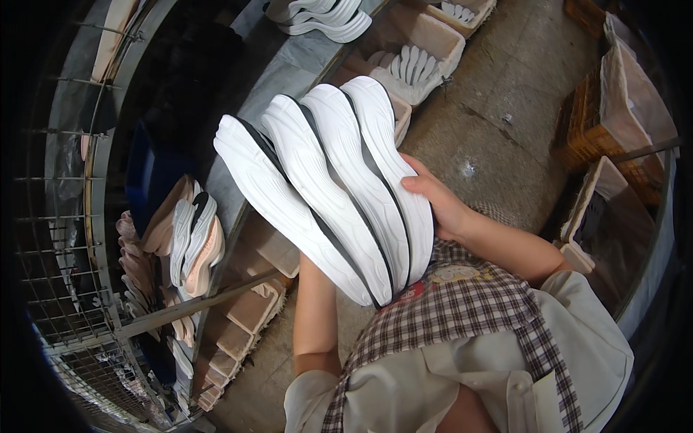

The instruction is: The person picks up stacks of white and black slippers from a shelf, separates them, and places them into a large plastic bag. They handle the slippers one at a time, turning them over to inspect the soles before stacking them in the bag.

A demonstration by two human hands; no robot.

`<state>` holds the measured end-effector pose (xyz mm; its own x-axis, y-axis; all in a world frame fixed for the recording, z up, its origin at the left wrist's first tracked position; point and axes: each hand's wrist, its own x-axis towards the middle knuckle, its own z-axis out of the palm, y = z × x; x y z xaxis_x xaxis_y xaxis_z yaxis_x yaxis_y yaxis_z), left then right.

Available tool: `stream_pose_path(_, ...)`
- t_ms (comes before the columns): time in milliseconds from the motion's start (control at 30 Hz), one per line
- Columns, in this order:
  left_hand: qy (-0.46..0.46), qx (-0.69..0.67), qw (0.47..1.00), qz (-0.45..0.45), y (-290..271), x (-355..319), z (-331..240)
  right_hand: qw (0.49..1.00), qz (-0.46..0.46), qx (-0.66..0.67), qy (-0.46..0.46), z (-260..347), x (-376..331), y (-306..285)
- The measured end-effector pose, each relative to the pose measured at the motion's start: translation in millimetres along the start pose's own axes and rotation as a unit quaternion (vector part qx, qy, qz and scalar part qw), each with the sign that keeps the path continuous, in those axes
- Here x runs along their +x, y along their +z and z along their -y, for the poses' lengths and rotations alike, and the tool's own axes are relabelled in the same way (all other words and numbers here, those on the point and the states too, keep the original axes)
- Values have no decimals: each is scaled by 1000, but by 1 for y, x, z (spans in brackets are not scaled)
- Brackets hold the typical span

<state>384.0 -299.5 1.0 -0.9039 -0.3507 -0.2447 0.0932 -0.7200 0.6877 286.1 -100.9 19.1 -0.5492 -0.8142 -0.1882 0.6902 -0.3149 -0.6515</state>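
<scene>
Several white shoe soles [317, 162], dark along their edges, lie side by side in an overlapping fan in front of my body. My right hand [442, 204] is closed on the rightmost sole, its thumb on the white sidewall and its fingers behind. From below, my left forearm [315, 310] rises behind the leftmost sole. The soles cover my left hand, so its fingers are hidden. The lower ends of the soles come close to my checked apron [447, 303].
More white soles [325, 18] are stacked on the grey bench [285, 61] at the top. Lined bins [444, 47] with pale pieces stand beyond. Peach and grey soles [198, 245] stand at left near a wire rack [65, 224]. Orange crates [585, 115] are at right.
</scene>
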Motion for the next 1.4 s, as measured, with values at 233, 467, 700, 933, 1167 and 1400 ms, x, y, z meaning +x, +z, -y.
stream_pose_path(233,-84,5,996,2,6,-15,-4,980,19,9,196,4,1,-16)
stream_pose_path(467,-218,46,973,-57,2,-9,19,893,-48,141,425,-14,-1,-52)
stream_pose_path(700,-246,16,969,-24,-8,-13,29,890,-39,173,419,-29,-12,-59)
stream_pose_path(933,-278,-56,959,-15,-2,-13,29,892,-46,171,415,-28,-15,-59)
stream_pose_path(1167,-293,-35,955,-21,-4,-13,33,894,-52,169,412,-27,-20,-60)
stream_pose_path(1400,-298,-11,955,-3,-15,-12,41,892,-66,169,413,-27,-24,-60)
